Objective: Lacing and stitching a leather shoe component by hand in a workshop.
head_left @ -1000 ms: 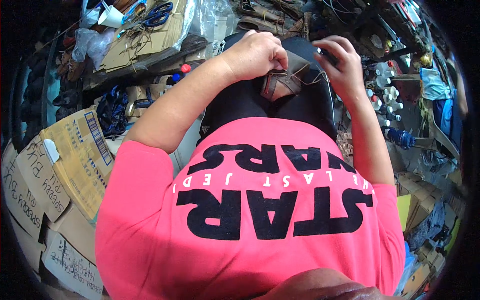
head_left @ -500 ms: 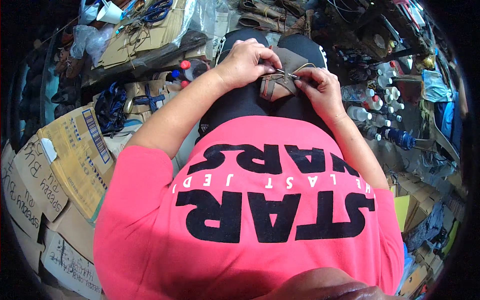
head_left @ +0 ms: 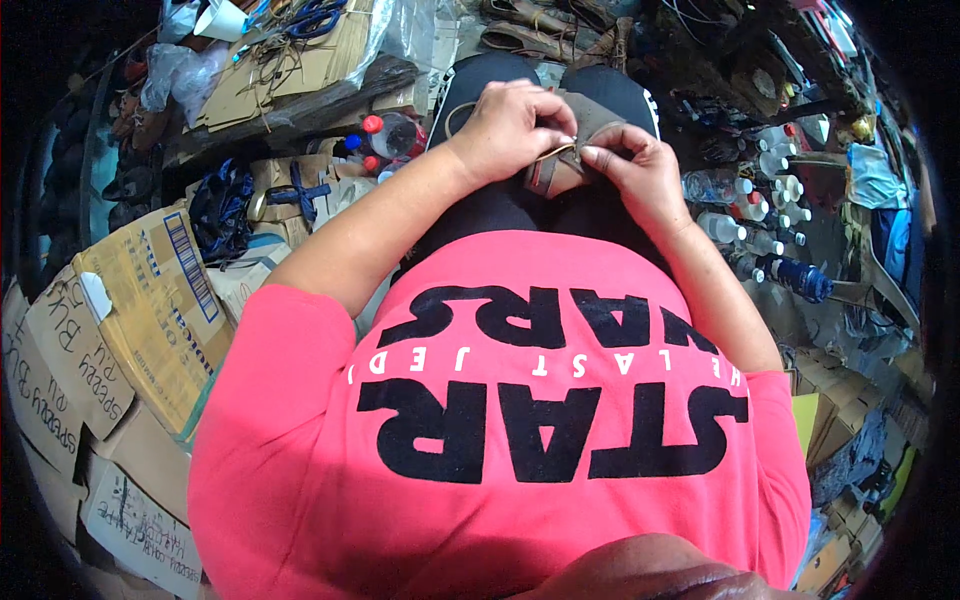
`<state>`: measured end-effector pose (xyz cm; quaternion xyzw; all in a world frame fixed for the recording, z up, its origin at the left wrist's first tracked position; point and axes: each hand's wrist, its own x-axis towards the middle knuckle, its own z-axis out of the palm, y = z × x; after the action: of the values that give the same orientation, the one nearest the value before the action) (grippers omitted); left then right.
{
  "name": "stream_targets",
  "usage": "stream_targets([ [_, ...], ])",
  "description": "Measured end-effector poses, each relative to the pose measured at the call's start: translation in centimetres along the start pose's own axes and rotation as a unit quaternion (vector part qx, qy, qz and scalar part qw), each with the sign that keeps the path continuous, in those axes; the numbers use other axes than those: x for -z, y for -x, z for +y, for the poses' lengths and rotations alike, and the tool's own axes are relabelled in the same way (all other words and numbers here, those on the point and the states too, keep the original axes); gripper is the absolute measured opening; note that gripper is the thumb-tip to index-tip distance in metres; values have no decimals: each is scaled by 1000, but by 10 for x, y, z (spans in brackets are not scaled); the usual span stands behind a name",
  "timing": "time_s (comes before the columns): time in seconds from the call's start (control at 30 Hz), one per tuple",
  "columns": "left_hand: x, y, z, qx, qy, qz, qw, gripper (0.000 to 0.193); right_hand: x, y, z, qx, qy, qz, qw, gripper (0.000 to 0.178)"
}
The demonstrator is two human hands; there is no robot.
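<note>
Across my thighs lies a brown leather piece (head_left: 592, 112), which looks like a shoe upper. A thin tan leather lace (head_left: 557, 153) runs over its near part. My left hand (head_left: 518, 128) is closed, thumb and fingertips pinched together on the lace at the left of the leather. A loop of lace sticks out beyond the wrist side of that hand. Opposite it, my right hand (head_left: 640, 172) pinches the leather's edge with thumb and forefinger. Only a small gap parts the two sets of fingertips. A tiny shiny spot shows there, too small to name.
Several capped plastic bottles (head_left: 720, 227) stand to the right. At the left are a yellow cardboard box (head_left: 150, 300) and brown cartons. Blue-handled scissors (head_left: 317, 18) lie on stacked card sheets (head_left: 250, 95) at the far left. Brown leather shoes (head_left: 525, 40) lie beyond my knees.
The lace loop that stood by my right hand is gone from there, and a loop now shows left of my left hand. Both hands have shifted slightly right; the metal glint between them has shrunk.
</note>
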<state>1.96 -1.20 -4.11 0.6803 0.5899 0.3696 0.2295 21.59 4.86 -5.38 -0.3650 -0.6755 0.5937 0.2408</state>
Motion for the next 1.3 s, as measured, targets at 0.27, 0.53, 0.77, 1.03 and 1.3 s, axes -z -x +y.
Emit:
stream_targets([
  [0.27,31,-10,-14,-67,-30,-49,996,10,38,1,-1,-71,-75,-49,993,6],
  [0.53,32,-15,34,-127,-347,-210,905,10,6,-4,-50,153,545,-118,816,8],
  [0.77,45,-6,11,-154,-288,-240,914,12,26,2,-42,211,536,-135,806,12],
  [1.03,154,43,-40,156,55,-6,986,9,124,26,-9,-68,43,53,995,14],
  [1.3,108,-18,59,-31,714,-143,685,17,44,-22,-72,99,-466,-138,868,26],
])
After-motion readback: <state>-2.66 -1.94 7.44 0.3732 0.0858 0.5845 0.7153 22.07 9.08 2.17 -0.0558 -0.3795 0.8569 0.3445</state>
